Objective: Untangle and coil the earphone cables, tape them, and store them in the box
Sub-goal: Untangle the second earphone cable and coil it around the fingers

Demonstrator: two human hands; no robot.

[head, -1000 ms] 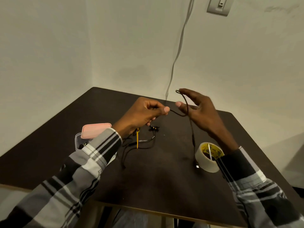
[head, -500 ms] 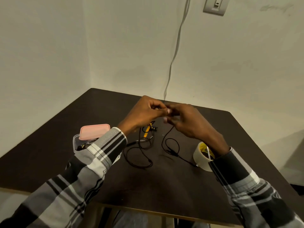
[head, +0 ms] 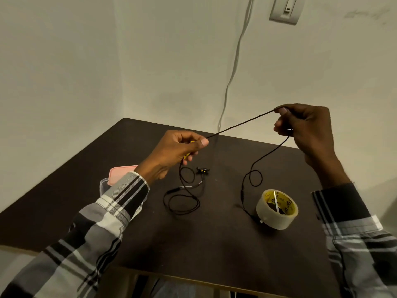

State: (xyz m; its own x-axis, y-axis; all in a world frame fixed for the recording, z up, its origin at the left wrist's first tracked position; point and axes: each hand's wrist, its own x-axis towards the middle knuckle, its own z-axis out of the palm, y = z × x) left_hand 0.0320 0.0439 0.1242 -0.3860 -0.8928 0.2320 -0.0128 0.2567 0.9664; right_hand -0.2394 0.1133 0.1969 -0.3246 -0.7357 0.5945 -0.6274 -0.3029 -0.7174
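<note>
A black earphone cable stretches taut between my two hands above the dark table. My left hand pinches one end of that stretch, with a yellow part showing in its fingers. My right hand is raised higher and pinches the other end. From the right hand the cable drops in a loop to the table beside the tape roll. Below the left hand more cable lies in loops, with the earbuds next to them. The clear box with a pink lid sits behind my left sleeve, partly hidden.
The table stands in a corner between two pale walls. A white wire runs down the back wall to the table's far edge, beside a wall switch plate. The table's front edge is near my body.
My hands were together over the table's middle half a second ago. They have pulled apart, the right hand rising up and to the right, and the cable between them is now drawn straight.
</note>
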